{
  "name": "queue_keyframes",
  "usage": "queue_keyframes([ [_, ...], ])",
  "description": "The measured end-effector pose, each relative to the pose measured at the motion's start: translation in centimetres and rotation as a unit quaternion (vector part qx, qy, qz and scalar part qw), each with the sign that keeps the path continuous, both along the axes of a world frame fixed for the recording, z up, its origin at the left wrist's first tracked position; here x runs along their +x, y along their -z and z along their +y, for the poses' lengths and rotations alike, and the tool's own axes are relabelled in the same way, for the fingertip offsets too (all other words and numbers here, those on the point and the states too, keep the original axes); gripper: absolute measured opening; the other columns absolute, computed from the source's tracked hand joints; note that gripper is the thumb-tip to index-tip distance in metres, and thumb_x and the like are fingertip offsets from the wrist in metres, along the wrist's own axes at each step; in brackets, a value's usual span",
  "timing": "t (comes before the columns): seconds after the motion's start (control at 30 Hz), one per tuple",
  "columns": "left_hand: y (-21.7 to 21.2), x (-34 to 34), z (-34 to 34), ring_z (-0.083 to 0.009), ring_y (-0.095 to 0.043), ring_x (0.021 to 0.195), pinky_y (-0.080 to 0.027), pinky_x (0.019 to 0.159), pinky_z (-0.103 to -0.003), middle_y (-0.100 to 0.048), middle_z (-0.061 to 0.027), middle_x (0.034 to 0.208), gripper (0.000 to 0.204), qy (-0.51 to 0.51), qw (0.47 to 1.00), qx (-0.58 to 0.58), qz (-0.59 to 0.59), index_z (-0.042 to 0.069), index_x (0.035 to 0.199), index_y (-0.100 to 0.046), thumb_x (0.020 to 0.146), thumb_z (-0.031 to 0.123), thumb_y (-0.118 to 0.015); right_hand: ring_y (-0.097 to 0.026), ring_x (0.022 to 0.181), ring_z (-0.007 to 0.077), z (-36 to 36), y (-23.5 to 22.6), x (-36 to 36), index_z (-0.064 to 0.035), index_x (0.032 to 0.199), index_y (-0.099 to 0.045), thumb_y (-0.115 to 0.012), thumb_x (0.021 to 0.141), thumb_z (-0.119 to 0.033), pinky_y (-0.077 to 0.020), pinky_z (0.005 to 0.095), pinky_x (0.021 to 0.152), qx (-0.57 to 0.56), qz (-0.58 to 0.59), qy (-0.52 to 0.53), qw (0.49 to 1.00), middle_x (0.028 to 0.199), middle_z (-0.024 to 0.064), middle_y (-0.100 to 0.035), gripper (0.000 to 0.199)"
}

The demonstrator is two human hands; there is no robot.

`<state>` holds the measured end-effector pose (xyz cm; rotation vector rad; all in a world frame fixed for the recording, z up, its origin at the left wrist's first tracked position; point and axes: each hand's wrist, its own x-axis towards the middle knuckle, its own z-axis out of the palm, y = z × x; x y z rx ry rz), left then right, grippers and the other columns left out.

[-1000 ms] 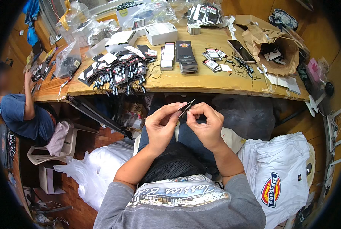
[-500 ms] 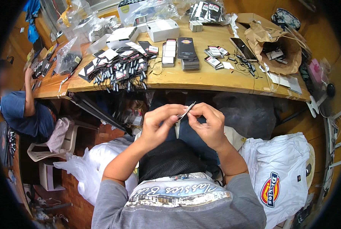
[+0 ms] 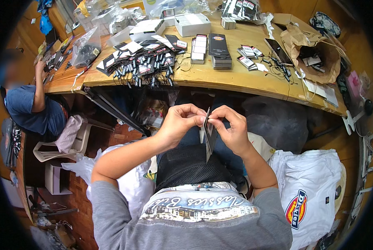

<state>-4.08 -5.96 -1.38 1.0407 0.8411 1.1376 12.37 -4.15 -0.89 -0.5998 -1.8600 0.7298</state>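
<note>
In front of my lap, below the table's edge, I hold black hang tags that hang down almost edge-on. At least two layers show, slightly fanned apart, with a paler patch between them. The thumb and forefinger of my left hand pinch their upper left edge. On the other side, my right hand pinches the top of the same tags. Any string between the fingertips is too small to make out.
On the wooden table lie a heap of tags with cords, a stack of black tags, a phone and a brown paper bag. White shirts are piled at my right. A co-worker sits at the left.
The tags have turned from lying nearly flat between my fingertips to hanging downward. Both hands have stayed close together, and the view has shifted slightly.
</note>
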Motion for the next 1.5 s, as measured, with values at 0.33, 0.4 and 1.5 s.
queue_keyframes([
  [0.33, -3.9, -4.0, -1.4, -0.0179, -0.056, 0.079, -0.046, 0.071, -0.027, -0.055, -0.0169, 0.086, 0.009, 0.000, 0.971, 0.131, 0.201, -0.002, 0.069, -0.045, 0.073, -0.006, -0.052, -0.050, 0.068, 0.0086, 0.5, 2.1, 0.9, 0.0022, 0.084, -0.056, -0.056, 0.073, -0.003, -0.0401, 0.0200, 0.062, -0.316, -0.027, -0.121, 0.941, 0.073, 0.0037, -0.055, 0.012],
  [0.4, -3.3, -4.6, -1.2, -0.0168, -0.057, 0.076, -0.047, 0.070, -0.027, -0.057, -0.0159, 0.083, 0.007, -0.047, 0.979, 0.153, 0.126, -0.002, 0.070, -0.046, 0.074, -0.005, -0.050, -0.051, 0.068, 0.0092, 0.9, 2.2, 1.3, 0.0027, 0.084, -0.056, -0.057, 0.073, -0.002, -0.0411, 0.0195, 0.061, -0.412, 0.028, -0.166, 0.895, 0.073, 0.0042, -0.055, 0.012],
  [1.5, 0.7, 4.8, 0.0, -0.0073, -0.047, 0.058, -0.038, 0.053, -0.018, -0.054, -0.0045, 0.069, 0.009, -0.060, 0.967, 0.138, 0.207, -0.004, 0.082, -0.053, 0.079, 0.004, -0.052, -0.057, 0.063, 0.0128, -0.7, 2.0, 4.0, 0.0053, 0.069, -0.056, -0.059, 0.061, 0.007, -0.0447, 0.0225, 0.056, -0.203, 0.181, -0.003, 0.962, 0.067, 0.0098, -0.057, 0.009],
])
